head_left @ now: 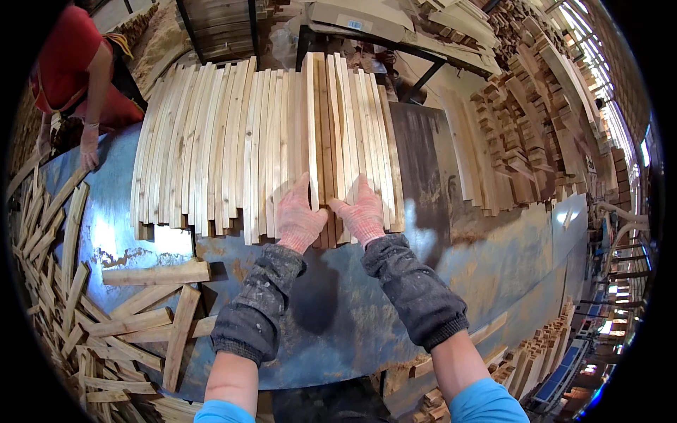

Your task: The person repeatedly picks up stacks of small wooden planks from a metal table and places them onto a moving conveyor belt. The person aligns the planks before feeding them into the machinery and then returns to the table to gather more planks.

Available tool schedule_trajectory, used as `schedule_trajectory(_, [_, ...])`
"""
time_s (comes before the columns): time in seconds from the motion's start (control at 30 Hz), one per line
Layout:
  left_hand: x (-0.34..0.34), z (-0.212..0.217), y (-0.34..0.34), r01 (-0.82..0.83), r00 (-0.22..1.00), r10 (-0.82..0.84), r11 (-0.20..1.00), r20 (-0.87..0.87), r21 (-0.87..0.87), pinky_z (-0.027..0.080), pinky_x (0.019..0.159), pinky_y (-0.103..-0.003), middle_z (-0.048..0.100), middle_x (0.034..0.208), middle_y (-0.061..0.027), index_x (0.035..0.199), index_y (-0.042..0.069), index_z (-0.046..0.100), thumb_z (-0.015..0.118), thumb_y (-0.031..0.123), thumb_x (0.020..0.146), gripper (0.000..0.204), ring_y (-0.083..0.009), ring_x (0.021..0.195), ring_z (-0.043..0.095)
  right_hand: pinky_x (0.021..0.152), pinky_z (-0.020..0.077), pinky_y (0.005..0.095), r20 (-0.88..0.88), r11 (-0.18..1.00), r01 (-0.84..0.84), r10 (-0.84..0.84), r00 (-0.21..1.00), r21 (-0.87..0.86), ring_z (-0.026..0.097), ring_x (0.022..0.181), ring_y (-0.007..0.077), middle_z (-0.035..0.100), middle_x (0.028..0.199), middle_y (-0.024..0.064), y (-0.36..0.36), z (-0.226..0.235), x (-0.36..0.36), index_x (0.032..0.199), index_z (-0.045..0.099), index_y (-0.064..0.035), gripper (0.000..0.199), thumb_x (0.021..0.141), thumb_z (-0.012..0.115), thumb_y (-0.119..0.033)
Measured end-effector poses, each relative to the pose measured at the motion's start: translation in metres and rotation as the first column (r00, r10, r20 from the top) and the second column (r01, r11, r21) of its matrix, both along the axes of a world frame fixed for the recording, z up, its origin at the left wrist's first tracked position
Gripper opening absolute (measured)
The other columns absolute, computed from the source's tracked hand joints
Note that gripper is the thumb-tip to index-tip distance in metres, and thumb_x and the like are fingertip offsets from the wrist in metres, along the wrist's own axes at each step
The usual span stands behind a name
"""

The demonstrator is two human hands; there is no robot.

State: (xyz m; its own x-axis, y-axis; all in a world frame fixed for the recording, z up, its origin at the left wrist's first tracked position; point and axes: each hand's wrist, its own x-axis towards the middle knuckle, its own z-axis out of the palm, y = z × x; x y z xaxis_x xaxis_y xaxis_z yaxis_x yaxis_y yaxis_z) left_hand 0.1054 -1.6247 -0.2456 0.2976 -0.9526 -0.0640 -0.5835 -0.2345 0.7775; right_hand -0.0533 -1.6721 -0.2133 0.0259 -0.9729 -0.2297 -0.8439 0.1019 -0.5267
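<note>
A wide row of pale wooden slats (211, 141) lies side by side on the blue metal table, their long sides running away from me. My left hand (302, 220), in a thin pinkish glove, closes on the near end of a slat (313, 113) that stands higher than its neighbours. Beside it, my right hand (363, 211), gloved alike, has its thumb and fingers around the near ends of slats (343, 120). Between the two hands runs a gap with a browner slat (326, 127) lower down. The thumbs nearly meet; some fingers are hidden.
Loose wooden pieces (141, 310) lie heaped at the left on the table (338, 303). A co-worker in red (77, 63) stands far left, one gloved hand at the table edge. Stacked wood (515, 134) fills the right side; more blocks (529, 359) lie lower right.
</note>
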Motion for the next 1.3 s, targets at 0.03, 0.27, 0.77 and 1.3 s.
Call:
schedule_trajectory(0.03, [-0.001,0.001,0.001,-0.017,1.0,0.018,0.999,-0.024,0.034,0.045,0.12,-0.046,0.062,0.149,-0.0217,0.161,0.005,0.046,0.08,0.016,0.079,0.089,-0.0406,0.14,0.057,0.12,0.0465,0.0427,-0.016,1.0,0.016,-0.016,1.0,0.015,0.058,0.14,0.0417,0.059,0.151,0.0307,0.0,0.003,0.004,0.166,0.033,0.0068,0.11,0.083,0.087,-0.04])
schedule_trajectory(0.27, [-0.013,0.003,0.034,-0.088,0.962,0.095,0.995,-0.257,0.039,0.043,0.123,-0.046,0.058,0.154,-0.0253,0.161,0.003,0.045,0.073,0.008,0.081,0.085,-0.0425,0.143,0.055,0.118,0.0476,0.0449,0.034,0.996,0.029,-0.032,0.999,0.082,0.059,0.137,0.044,0.061,0.146,0.0319,0.022,-0.006,-0.011,0.16,0.039,0.0085,0.102,0.081,0.089,-0.031])
schedule_trajectory(0.77, [-0.034,-0.028,0.233,0.008,-0.213,0.463,0.882,-0.861,0.472,0.055,0.11,-0.055,0.063,0.145,-0.0161,0.157,0.002,0.049,0.054,0.008,0.091,0.067,-0.0353,0.132,0.065,0.122,0.0437,0.0449,0.131,0.946,0.05,-0.097,0.987,0.32,0.053,0.145,0.0411,0.052,0.157,0.0289,0.237,0.027,-0.075,0.169,0.029,0.0031,0.111,0.081,0.089,-0.029])
schedule_trajectory(1.3, [-0.041,-0.041,0.204,0.19,-0.154,0.544,0.836,-0.825,0.516,0.055,0.109,-0.059,0.062,0.148,-0.018,0.156,0.004,0.05,0.047,0.022,0.095,0.063,-0.0402,0.13,0.065,0.115,0.0497,0.0464,0.051,0.951,-0.033,0.019,0.999,0.309,0.06,0.135,0.0421,0.06,0.145,0.0295,0.226,0.033,-0.073,0.166,0.03,0.0065,0.11,0.081,0.088,-0.033])
